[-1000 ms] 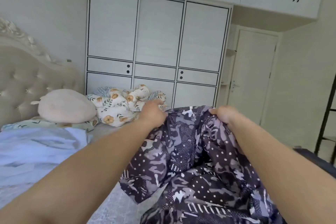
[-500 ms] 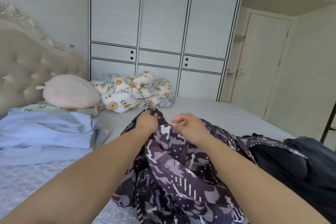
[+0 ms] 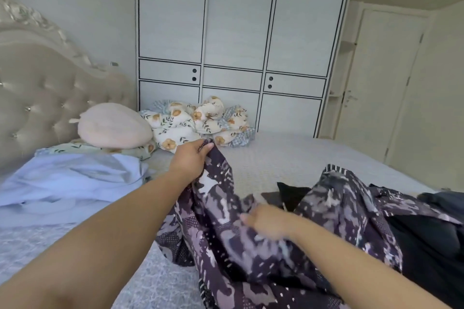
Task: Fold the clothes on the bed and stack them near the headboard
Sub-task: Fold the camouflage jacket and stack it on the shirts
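Hands have parted since a second ago: left hand [image 3: 190, 158] pinches the purple patterned fabric garment [image 3: 253, 238] toward the bed's [image 3: 288, 158] headboard edge; right hand [image 3: 270, 223], blurred, grip indeterminate. Spreading underway; folding not started.

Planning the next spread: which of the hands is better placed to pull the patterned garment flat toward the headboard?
Left. The left hand already grips an edge of the patterned garment on the headboard side, arm extended. The right hand is blurred at mid-garment; its grip is unclear.
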